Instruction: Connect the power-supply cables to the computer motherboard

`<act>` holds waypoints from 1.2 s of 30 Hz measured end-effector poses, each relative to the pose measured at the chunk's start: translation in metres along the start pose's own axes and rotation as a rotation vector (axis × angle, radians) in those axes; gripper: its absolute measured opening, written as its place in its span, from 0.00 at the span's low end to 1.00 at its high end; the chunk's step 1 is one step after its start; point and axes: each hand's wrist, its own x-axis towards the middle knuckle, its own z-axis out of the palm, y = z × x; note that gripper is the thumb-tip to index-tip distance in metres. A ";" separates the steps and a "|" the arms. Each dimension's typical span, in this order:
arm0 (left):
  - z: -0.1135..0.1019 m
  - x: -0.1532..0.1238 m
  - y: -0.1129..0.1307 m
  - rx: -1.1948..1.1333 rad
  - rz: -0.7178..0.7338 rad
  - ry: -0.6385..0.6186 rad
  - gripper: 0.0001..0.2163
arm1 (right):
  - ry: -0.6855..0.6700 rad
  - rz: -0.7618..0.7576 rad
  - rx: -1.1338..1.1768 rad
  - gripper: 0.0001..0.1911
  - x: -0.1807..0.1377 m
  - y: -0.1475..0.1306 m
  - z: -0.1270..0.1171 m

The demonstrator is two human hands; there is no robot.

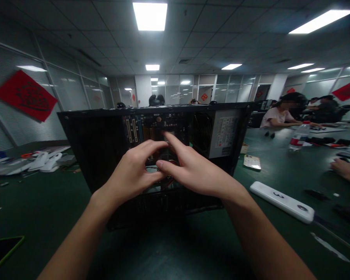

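Note:
An open black computer case point(84, 155) stands in front of me on the table, its inside facing me. My left hand point(137, 165) reaches into the middle, fingers and thumb curled towards each other; their tips are partly hidden, and what they grip cannot be made out. Crossing from the other side, my right hand point(189, 167) has its index finger stretched towards the motherboard point(159, 120) and its thumb apart, close to the left fingertips. Thin cables show between and below the hands. At the case's upper right sits a power supply point(224, 132) with a label, beside a dark round fan point(201, 130).
Right of the case lie a phone point(252, 162), a white power strip point(282, 201) and a plastic bottle point(300, 136). Another person's hand point(347, 171) rests at the right edge. White parts point(45, 160) and papers lie left. A green-edged phone point(4, 249) is near front left.

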 end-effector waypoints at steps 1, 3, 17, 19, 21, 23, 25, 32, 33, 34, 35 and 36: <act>0.000 0.000 0.000 0.003 0.003 0.000 0.21 | -0.003 -0.021 0.015 0.38 0.001 0.002 0.000; 0.001 0.000 0.000 0.018 0.000 0.014 0.20 | -0.011 -0.073 0.055 0.36 0.004 0.009 -0.002; -0.003 0.001 -0.006 0.200 -0.016 0.183 0.20 | -0.108 -0.032 0.115 0.15 0.007 0.013 -0.017; -0.003 0.001 -0.006 0.206 -0.011 0.180 0.20 | -0.108 -0.014 0.118 0.13 0.008 0.013 -0.016; -0.003 0.000 -0.006 0.212 0.003 0.172 0.20 | -0.132 0.012 0.149 0.12 0.009 0.015 -0.016; -0.003 -0.001 -0.006 0.217 0.021 0.159 0.20 | -0.205 0.049 0.231 0.13 0.010 0.018 -0.018; -0.002 -0.002 -0.005 0.219 0.043 0.148 0.20 | -0.290 0.087 0.334 0.15 0.011 0.022 -0.019; 0.000 -0.002 -0.006 0.243 0.073 0.123 0.20 | -0.291 0.105 0.328 0.21 0.013 0.025 -0.014; 0.000 -0.002 -0.006 0.238 0.075 0.121 0.20 | -0.290 0.105 0.322 0.21 0.013 0.024 -0.014; -0.001 -0.002 -0.006 0.227 0.076 0.118 0.20 | -0.293 0.108 0.328 0.22 0.013 0.024 -0.013; -0.001 -0.001 -0.006 0.214 0.077 0.118 0.20 | -0.298 0.113 0.343 0.22 0.013 0.023 -0.013; -0.002 -0.001 -0.006 0.201 0.076 0.117 0.21 | -0.303 0.120 0.361 0.22 0.013 0.022 -0.013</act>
